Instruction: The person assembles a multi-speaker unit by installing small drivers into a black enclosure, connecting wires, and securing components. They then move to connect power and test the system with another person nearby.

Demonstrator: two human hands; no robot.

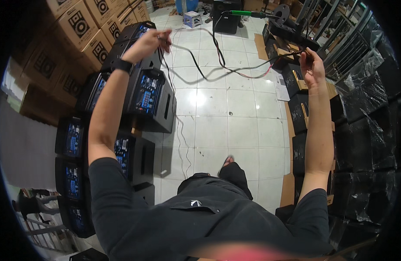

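Several thin cables, black with a stretch of red, hang in loose curves between my two raised hands. My left hand, a black band on its wrist, pinches one side of them; its fingertips are a little blurred. At the right, my right hand has thumb and fingertips closed on the cables' other side, just beside a dark stand. A green-handled soldering iron rests at the top of that stand, with a black cord hanging from it. Thin wires trail from near my left hand down to the floor.
Black speaker cabinets with lit-looking blue panels line the left, below stacked cardboard boxes. More black cabinets, some wrapped in plastic, fill the right side. A small step stool stands far off on the white tiled floor.
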